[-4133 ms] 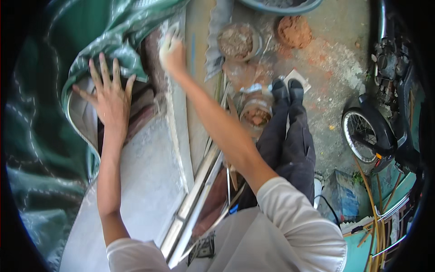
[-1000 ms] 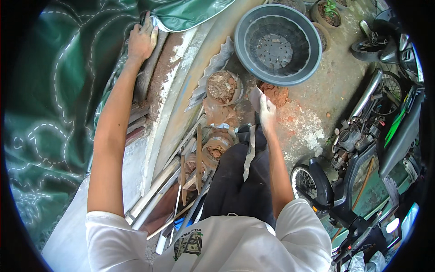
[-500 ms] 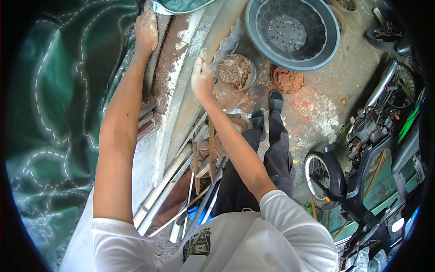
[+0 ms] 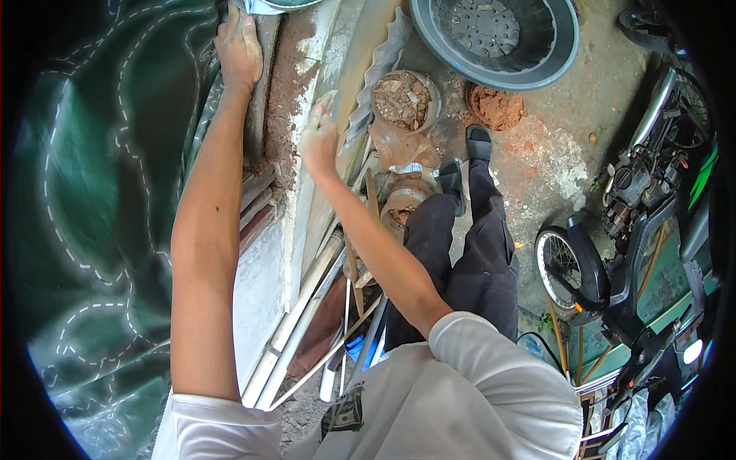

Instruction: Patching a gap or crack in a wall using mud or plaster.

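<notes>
The right hand (image 4: 318, 142), upper centre of the frame, has its fingers closed around a small pale tool (image 4: 328, 100) over the concrete ledge (image 4: 295, 69). The left hand (image 4: 239, 42), upper left, lies flat, fingers extended, beside the green tarp (image 4: 100, 192).

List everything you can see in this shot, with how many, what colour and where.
tarpaulin: one, green, far left
wall ledge: one, reddish and pale, under both hands
pale tool: one, in right hand, kind unclear
basin: one, dark grey, top right
soil pot: one, brown, below basin
pipes: several, whitish, leaning by wall
motorbike: one, black, right
left hand: pressed on ledge top
right hand: raised at ledge, gripping tool
legs: two, black trousers, centre
</notes>
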The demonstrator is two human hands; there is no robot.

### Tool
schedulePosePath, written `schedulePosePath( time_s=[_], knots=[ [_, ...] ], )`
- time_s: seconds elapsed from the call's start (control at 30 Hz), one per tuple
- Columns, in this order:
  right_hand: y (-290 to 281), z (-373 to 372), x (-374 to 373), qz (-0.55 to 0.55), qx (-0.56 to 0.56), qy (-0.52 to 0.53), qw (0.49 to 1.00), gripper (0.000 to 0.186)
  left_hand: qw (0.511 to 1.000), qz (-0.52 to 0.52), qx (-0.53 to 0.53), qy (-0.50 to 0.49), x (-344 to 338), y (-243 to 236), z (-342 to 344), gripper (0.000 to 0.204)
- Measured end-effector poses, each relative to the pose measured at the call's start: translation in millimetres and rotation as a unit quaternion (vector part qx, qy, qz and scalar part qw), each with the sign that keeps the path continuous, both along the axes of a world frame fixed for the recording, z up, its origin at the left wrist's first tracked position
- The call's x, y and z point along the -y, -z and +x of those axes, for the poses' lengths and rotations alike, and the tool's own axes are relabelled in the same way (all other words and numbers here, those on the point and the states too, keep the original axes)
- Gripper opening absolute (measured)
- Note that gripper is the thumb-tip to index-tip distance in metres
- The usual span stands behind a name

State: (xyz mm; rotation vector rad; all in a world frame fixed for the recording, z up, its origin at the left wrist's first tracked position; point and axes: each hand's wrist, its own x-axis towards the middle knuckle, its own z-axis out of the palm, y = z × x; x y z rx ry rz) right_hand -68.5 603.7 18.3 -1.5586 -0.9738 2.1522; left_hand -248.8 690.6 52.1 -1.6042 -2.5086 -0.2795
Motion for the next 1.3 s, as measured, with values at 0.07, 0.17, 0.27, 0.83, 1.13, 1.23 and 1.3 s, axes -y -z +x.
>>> schedulePosePath(
  time_s=[0.07, 0.17, 0.27, 0.83, 1.13, 1.23, 1.3],
  knots=[
    [1, -2, -2, 0.343, 0.104, 0.148, 0.922, 0.051, 1.000, 0.010, 0.013, -0.010, -1, 0, 0, 0.051],
    [2, 2, 0, -0.070, 0.015, -0.001, 0.997, 0.049, 1.000, 0.005, -0.005, 0.018, 0, -1, 0, 0.049],
    [11, 8, -1, 0.036, 0.029, 0.000, 0.999, 0.048, 0.997, 0.043, 0.021, 0.055, 0, -2, 0, 0.045],
    [9, 22, -16, 0.002, 0.001, -0.063, 0.998, 0.047, 0.982, -0.058, -0.077, 0.164, -15, -26, 36, 0.050],
    [19, 26, -16, 0.034, 0.010, -0.067, 0.997, 0.050, 0.985, -0.016, -0.036, 0.168, -19, -17, 47, 0.068],
    [18, 25, -17, 0.051, -0.006, -0.070, 0.996, 0.048, 0.985, -0.013, -0.055, 0.163, -19, -16, 47, 0.073],
    [16, 25, -19, 0.035, -0.019, -0.074, 0.996, 0.046, 0.988, -0.020, -0.052, 0.142, -19, -17, 48, 0.075]
  ],
)
